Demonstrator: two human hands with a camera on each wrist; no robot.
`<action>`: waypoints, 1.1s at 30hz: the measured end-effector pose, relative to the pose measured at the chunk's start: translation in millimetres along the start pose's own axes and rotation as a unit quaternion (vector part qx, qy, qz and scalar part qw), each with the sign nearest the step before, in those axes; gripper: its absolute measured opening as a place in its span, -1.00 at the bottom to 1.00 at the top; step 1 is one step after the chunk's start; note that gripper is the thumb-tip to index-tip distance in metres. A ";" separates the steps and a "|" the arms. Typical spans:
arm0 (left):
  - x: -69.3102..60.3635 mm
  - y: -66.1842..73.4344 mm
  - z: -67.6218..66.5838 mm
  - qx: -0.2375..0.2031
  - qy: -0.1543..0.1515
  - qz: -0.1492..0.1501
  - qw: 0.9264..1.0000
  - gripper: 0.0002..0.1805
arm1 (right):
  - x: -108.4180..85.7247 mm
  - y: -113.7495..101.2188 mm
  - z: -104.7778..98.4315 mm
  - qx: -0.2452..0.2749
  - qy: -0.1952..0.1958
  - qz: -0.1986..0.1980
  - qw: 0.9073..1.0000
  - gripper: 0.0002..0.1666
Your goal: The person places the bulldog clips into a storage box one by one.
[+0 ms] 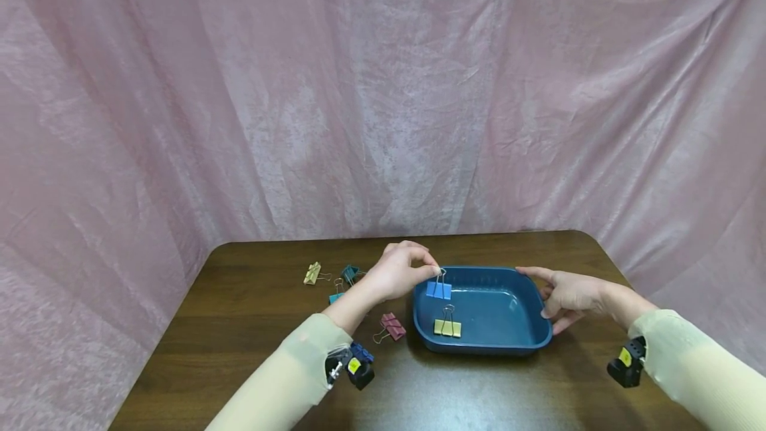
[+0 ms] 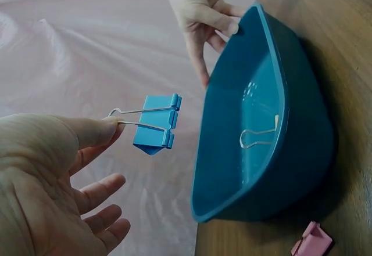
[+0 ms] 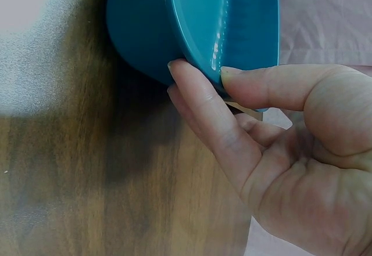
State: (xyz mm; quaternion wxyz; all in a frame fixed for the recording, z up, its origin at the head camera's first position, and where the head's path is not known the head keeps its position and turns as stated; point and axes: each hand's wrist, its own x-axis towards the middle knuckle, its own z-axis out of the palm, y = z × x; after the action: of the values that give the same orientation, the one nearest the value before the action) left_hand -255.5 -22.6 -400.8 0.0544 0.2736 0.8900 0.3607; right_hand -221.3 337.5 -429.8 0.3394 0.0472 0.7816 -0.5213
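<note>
Pink crushed-velvet curtain [image 1: 359, 98] fills the upper part of the head view in soft vertical folds, and below it we see a worktop [image 1: 239, 331] of dark wood grain with rounded far corners. On it, right of centre, sits a glossy blue plastic tray [image 1: 491, 324], rectangular with rounded corners and a raised rim.

Our left hand [image 1: 402, 273] pinches a blue binder clip [image 1: 439, 290] by its wire handles, holding it over the tray's upper left. Our right hand [image 1: 568, 294] grips the tray's right end.

Inside the tray, at its lower left, lies a yellow binder clip [image 1: 447, 328] with a looped silver handle. Left of the tray we find a red binder clip [image 1: 392, 326], a dark teal one [image 1: 350, 275] and a pale yellow one [image 1: 312, 273]; our left forearm partly covers a light blue clip [image 1: 335, 298].

From the left wrist we make out the held clip's folded, wedge-shaped body and three loosely spread fingers, while the tray wall hides most of the clip inside. Only the right wrist view shows us fingers pressed against the tray's outer wall below the thumb.
</note>
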 end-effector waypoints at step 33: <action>24.2 35.8 54.5 0.080 -0.043 0.013 0.996 -0.87 | 1.1 1.7 -0.7 -0.007 0.005 -0.003 1.000 0.28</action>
State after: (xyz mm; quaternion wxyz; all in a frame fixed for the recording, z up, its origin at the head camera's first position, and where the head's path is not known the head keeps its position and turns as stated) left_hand -243.9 44.6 -414.3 0.0661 0.3036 0.9092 0.2773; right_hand -221.7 338.6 -431.7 0.3345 0.0453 0.7868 -0.5168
